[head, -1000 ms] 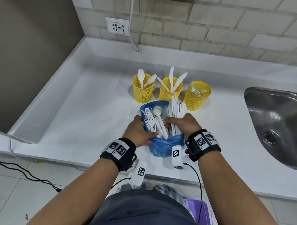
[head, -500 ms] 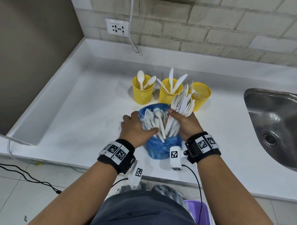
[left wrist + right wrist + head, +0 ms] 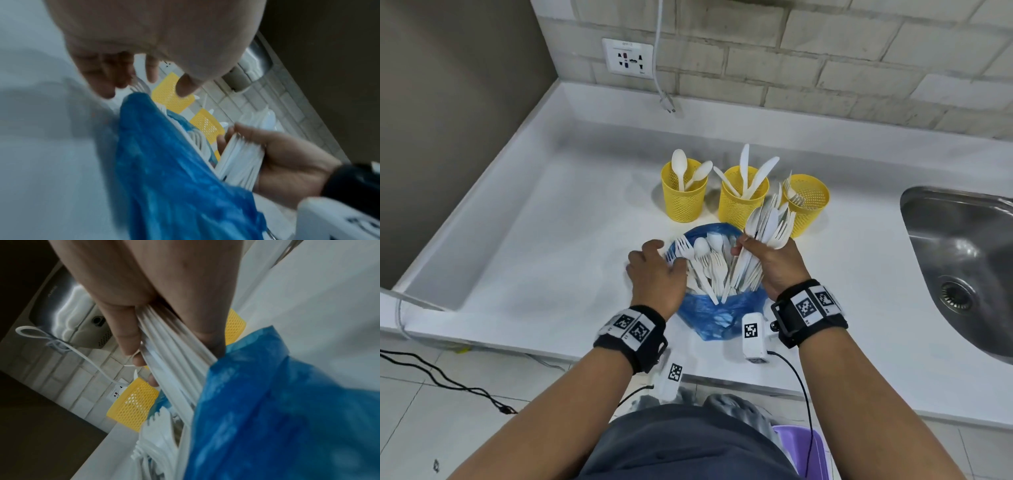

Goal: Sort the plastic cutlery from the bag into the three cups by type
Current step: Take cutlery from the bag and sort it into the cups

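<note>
Head view: your right hand, at centre frame, is clenched round a bundle of white plastic cutlery, which now stands higher out of the crumpled blue plastic bag than a second ago, its heads reaching in front of the right-hand yellow mesh cup. The handle ends remain inside the bag, so the lift looks unfinished and sorting of this bundle is yet to begin. Your left hand rests with relaxed fingers on the bag's left rim, grasping nothing. The left yellow mesh cup holds spoons, the middle yellow mesh cup knives, the right one forks.

Left wrist view: blurred; fingers spread above the bag.

Right wrist view: fingers curl round the handles. Lettering on the steel sink at upper left is unreadable; the wristbands carry only square coded markers.
</note>
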`<act>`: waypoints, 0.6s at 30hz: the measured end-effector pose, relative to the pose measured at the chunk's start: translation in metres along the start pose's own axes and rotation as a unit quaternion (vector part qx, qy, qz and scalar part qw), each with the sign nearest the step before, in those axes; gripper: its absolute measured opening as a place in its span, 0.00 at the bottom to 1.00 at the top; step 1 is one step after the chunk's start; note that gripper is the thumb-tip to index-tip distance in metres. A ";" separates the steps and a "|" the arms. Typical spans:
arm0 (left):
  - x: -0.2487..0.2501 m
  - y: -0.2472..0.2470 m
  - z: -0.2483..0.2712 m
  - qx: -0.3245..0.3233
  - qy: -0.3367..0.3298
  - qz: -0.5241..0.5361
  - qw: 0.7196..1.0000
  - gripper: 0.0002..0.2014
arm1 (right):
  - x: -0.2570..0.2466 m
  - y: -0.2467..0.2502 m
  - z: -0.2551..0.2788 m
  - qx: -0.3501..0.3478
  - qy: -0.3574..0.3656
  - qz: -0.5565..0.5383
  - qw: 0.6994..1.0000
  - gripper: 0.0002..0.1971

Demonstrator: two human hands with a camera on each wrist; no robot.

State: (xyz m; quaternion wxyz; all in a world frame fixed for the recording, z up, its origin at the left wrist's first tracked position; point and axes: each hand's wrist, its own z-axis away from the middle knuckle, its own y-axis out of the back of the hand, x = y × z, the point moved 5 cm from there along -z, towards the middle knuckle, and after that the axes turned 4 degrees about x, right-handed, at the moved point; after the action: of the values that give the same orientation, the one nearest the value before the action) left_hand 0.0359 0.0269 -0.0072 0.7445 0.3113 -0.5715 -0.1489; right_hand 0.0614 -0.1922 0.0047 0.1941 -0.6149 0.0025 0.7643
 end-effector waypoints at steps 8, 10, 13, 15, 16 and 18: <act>-0.009 -0.002 -0.016 -0.068 -0.007 0.011 0.998 0.18 | 0.012 -0.002 0.006 0.010 -0.027 -0.009 1.000 0.07; -0.007 -0.002 -0.020 -0.062 -0.015 0.021 0.998 0.18 | 0.011 -0.002 0.004 0.021 -0.020 0.004 1.000 0.11; -0.004 -0.004 -0.023 -0.052 -0.015 0.037 0.998 0.21 | 0.005 -0.003 0.002 0.053 0.003 0.000 0.999 0.11; -0.002 -0.006 -0.023 -0.042 -0.010 0.063 0.997 0.24 | -0.002 -0.004 0.000 0.072 0.018 -0.023 0.997 0.09; 0.000 -0.007 -0.023 -0.042 -0.010 0.077 0.996 0.25 | -0.006 -0.004 0.000 0.077 0.025 -0.035 0.996 0.08; 0.006 -0.007 -0.022 -0.046 -0.024 0.090 0.995 0.26 | -0.016 -0.005 0.000 0.083 0.031 -0.055 0.995 0.06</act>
State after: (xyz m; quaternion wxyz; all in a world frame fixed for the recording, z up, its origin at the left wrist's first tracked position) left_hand 0.0591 0.0244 -0.0108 0.7542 0.2204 -0.6077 -0.1154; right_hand 0.0661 -0.1922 0.0213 0.2861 -0.6193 0.0386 0.7302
